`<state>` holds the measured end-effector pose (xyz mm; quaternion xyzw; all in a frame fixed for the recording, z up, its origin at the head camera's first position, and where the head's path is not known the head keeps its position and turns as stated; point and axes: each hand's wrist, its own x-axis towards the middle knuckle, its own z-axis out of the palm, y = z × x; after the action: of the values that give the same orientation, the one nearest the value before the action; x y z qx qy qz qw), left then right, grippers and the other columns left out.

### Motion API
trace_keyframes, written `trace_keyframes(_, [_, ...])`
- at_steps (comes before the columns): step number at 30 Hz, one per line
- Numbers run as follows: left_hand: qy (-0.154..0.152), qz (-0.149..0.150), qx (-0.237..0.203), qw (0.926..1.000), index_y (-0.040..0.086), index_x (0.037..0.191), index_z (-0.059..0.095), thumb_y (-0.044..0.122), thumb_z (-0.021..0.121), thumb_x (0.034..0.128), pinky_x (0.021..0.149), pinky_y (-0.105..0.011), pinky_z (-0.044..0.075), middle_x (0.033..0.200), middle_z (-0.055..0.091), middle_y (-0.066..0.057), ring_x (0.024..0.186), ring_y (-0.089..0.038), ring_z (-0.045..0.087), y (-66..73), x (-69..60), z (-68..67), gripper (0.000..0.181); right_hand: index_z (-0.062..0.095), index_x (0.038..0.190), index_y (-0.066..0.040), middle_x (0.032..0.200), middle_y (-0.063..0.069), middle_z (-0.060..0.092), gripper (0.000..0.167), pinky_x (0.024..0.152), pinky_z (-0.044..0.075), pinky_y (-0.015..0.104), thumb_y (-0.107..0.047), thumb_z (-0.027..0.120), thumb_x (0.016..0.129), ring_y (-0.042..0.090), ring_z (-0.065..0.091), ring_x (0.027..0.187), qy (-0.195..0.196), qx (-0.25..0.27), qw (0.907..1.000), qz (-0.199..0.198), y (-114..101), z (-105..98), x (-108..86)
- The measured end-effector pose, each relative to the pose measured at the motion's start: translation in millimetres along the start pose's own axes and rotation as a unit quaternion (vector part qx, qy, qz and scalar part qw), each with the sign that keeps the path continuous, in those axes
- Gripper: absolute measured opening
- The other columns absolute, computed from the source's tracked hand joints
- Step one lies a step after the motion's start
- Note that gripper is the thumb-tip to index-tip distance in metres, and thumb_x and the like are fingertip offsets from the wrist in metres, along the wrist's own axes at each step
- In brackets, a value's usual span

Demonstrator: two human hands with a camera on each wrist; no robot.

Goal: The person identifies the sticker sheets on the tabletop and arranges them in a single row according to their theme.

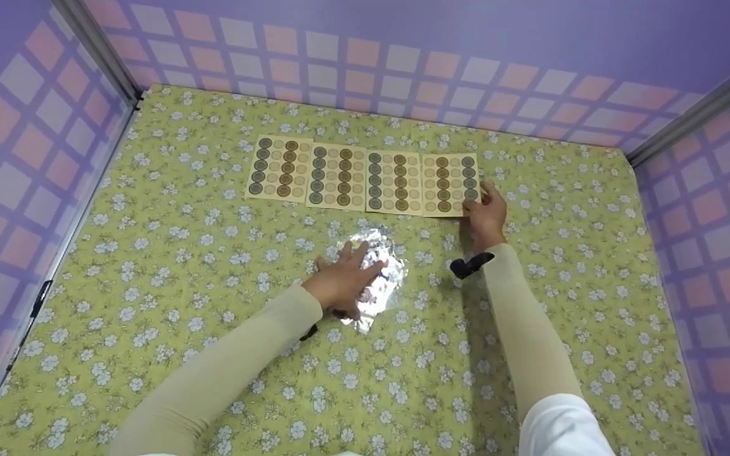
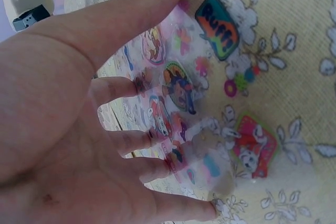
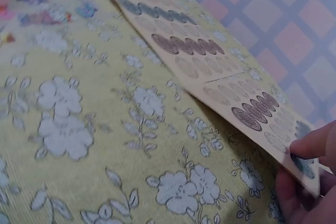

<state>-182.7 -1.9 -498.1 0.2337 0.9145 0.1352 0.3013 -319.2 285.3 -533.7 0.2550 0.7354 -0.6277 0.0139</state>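
Spread over a shiny clear sheet of colourful cartoon stickers [image 1: 393, 271], my left hand [image 1: 343, 280] lies with its fingers apart, touching it. In the left wrist view, bright stickers, among them a speech-bubble sticker [image 2: 218, 27], show past the fingertips. Farther back, cream sheets printed with rows of round brown, grey and pale discs [image 1: 393, 183] lie side by side. My right hand [image 1: 489, 214] pinches the near right corner of the rightmost cream sheet [image 1: 450, 185] between thumb and finger. In the right wrist view that corner of the sheet [image 3: 268, 135] is lifted slightly off the cloth.
A yellow floral cloth [image 1: 181, 304] covers the table. Purple panels with pink and white squares [image 1: 362, 63] stand at the back and both sides, joined by grey corner posts [image 1: 697, 104]. A black strap [image 1: 471, 265] sits at the right wrist.
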Motion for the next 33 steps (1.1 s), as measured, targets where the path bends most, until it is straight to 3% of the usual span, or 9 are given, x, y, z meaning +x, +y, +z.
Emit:
trace_keyframes(12, [-0.012,0.005,0.011,0.9999,0.029,0.156,0.007,0.03,0.083,0.0731,0.104,-0.08,0.013,0.162,-0.014,-0.013,0.148,-0.042,-0.008,-1.5,0.1,4.0,0.113,0.035,0.15,-0.016,0.148,0.008,0.041,0.058,0.101,0.048,0.033,-0.008,0.054,0.096,0.021,0.047,0.132,0.026,-0.039,0.9989,-0.008,-2,-9,-16.3])
trace_keyframes(18, [0.006,0.008,0.035,0.9993,0.028,0.156,0.018,0.033,0.08,0.0782,0.104,-0.078,0.02,0.164,-0.003,-0.013,0.149,-0.043,0.002,-1.6,2.0,0.1,0.099,0.037,0.148,-0.014,0.149,0.008,0.041,0.053,0.105,0.045,0.036,-0.014,0.054,0.098,0.021,0.046,0.133,0.019,-0.033,0.9991,-0.017,-12,-15,-28.4])
trace_keyframes(24, [0.027,0.01,0.046,0.9985,0.028,0.153,0.029,0.025,0.073,0.0854,0.104,-0.075,0.027,0.163,0.008,-0.013,0.148,-0.044,0.011,-3.4,4.5,-3.6,0.081,0.039,0.146,-0.011,0.147,0.01,0.044,0.051,0.104,0.046,0.04,-0.013,0.054,0.098,0.021,0.049,0.128,-0.019,0.01,0.9986,-0.048,-14,-8,-45.5])
trace_keyframes(33, [0.078,0.023,0.005,0.9967,0.029,0.15,0.036,0.02,0.067,0.0871,0.107,-0.074,0.024,0.163,0.013,-0.012,0.147,-0.043,0.016,-7.3,4.8,-0.9,0.07,0.042,0.141,-0.001,0.142,0.018,0.048,0.047,0.105,0.045,0.043,-0.013,0.054,0.098,0.027,0.05,0.126,-0.077,0.004,0.9945,-0.07,-7,7,-67.3])
